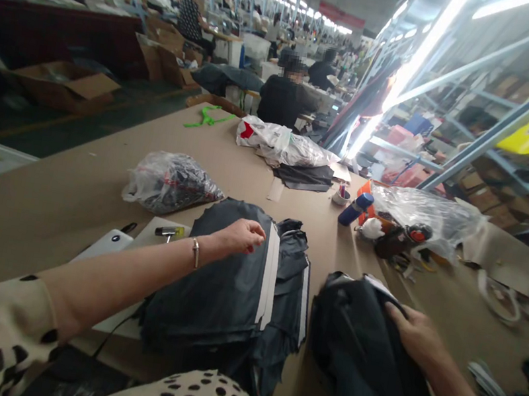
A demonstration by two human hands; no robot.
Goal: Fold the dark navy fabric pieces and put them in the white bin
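Note:
My left hand (pixel 242 235), with a bracelet at the wrist, hovers over a stack of dark fabric pieces (pixel 211 283). Its fingers are curled together and nothing shows in them. White strips (pixel 269 279) run along the right edge of that stack. A second pile of dark pieces (pixel 285 295) lies against it, overlapping. At the right, my right hand (pixel 410 325) grips the edge of a dark fabric bundle (pixel 351 346), thumb on top and fingers hidden behind the cloth. The bundle sags in folds and is slightly blurred.
Left of the stack lie a phone (pixel 112 239), a yellow-and-black tool (pixel 171 231) and a clear plastic bag (pixel 171 182). A blue bottle (pixel 356 209), a small cup (pixel 341 197) and a dark flask (pixel 401 240) stand at the right. Several people sit at work beyond the table (pixel 154 134).

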